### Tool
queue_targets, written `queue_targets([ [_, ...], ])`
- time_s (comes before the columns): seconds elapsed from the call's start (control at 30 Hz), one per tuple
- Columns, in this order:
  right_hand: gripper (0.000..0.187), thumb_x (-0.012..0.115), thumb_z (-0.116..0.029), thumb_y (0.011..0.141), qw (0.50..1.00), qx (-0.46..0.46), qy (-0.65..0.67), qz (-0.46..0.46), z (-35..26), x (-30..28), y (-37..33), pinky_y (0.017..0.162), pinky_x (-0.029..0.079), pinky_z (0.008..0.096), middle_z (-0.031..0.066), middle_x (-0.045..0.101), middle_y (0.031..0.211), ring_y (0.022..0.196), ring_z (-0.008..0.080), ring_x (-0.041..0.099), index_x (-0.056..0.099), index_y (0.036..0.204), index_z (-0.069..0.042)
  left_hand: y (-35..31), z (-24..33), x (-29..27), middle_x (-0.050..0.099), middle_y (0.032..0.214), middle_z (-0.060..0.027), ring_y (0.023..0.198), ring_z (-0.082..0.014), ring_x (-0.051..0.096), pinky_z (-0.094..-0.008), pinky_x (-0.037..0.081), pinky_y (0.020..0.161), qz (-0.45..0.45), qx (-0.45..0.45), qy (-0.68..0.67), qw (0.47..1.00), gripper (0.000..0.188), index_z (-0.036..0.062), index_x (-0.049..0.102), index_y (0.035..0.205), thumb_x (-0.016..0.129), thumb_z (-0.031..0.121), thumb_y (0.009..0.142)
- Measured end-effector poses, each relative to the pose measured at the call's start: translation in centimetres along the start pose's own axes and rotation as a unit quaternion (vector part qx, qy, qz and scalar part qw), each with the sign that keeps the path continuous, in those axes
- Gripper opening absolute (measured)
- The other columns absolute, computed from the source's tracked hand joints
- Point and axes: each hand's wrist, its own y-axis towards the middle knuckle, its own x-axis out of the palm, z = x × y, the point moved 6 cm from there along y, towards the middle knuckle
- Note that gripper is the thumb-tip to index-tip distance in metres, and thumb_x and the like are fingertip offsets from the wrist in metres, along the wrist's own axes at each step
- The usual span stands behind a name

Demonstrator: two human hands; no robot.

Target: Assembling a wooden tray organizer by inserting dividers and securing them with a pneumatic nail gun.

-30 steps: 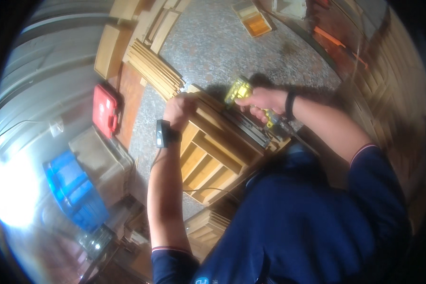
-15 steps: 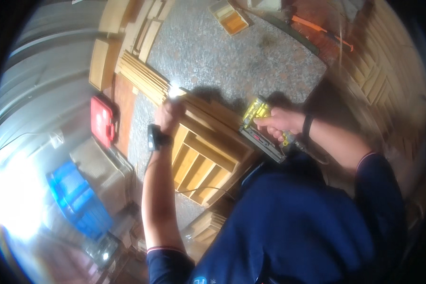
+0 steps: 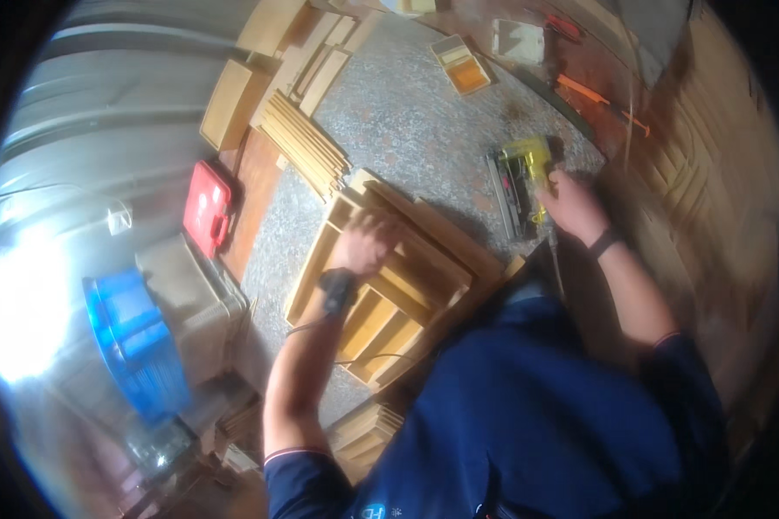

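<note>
A light wooden tray with several compartments (image 3: 375,318) lies at an angle on the speckled worktop. My left hand (image 3: 368,242) reaches over its far part, fingers bent down and closed on a divider; the fingertips are blurred. On the worktop to the right, a yellow nail gun (image 3: 537,156) with a dark magazine rests on its side. My right hand (image 3: 576,208) is at its handle, fingers curled against it. A wooden strip (image 3: 459,233) runs along the tray's far side.
A bundle of wooden strips (image 3: 303,143) lies beyond the tray. A small box with orange contents (image 3: 466,71), a white box (image 3: 518,41) and an orange tool (image 3: 584,91) are farther back. To the left are a red case (image 3: 208,208) and a blue crate (image 3: 134,337).
My right hand has moved the nail gun right and away from the tray, onto the worktop. My left hand has shifted from the tray's far corner to inside it, and the tray has turned.
</note>
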Motion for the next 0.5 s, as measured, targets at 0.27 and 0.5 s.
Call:
queue_targets([
  [0.27, 0.036, 0.072, -0.036, 0.096, 0.995, 0.007, 0.022, -0.095, -7.8, 3.3, -6.0, 0.088, 0.057, 0.0528, 0.0224, 0.076, 0.100, 0.100, 0.0429, 0.073, 0.071, 0.115, -0.005, -18.2, -18.0, -14.4, 0.073, 0.117, -0.0157, 0.104, -0.0373, 0.072, -0.0447, 0.058, 0.089, 0.138, -0.295, 0.025, 0.945, 0.030, 0.0087, 0.071, 0.128, 0.059, 0.010, 0.101],
  [0.5, 0.031, 0.072, -0.034, 0.096, 0.976, -0.130, 0.014, -0.177, -17.5, 12.4, -5.5, 0.088, 0.057, 0.0512, 0.0224, 0.076, 0.098, 0.097, 0.0422, 0.073, 0.072, 0.106, -0.004, -42.0, -16.7, -4.5, 0.071, 0.094, -0.0245, 0.090, -0.0459, 0.070, -0.0525, 0.055, 0.080, 0.036, -0.579, 0.025, 0.814, 0.021, 0.0023, 0.071, 0.099, 0.063, 0.022, 0.097],
])
